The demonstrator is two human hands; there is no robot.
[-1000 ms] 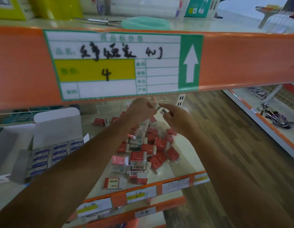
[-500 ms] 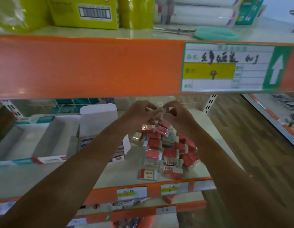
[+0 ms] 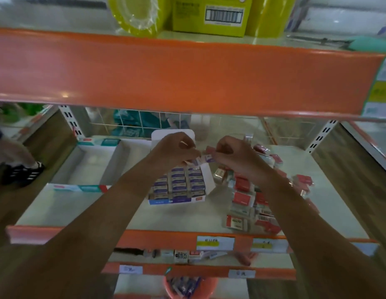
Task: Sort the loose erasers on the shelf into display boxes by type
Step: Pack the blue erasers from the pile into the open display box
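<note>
Both hands meet above the middle shelf. My left hand and my right hand each pinch small erasers held between them, some blue-labelled, one red-labelled. Right below them stands an open display box filled with rows of blue-labelled erasers. A loose heap of red-labelled erasers in clear wrap lies on the shelf to the right, partly hidden by my right forearm. A large empty display box sits to the left.
An orange shelf lip hangs overhead, close above the hands. Yellow packages stand on the upper shelf. The lower shelf edge carries price labels. A person's shoe shows at far left.
The view has swung left, so the blue eraser box now sits under my hands. Both hands stay together, still pinching erasers, and have shifted from over the red heap toward the box.
</note>
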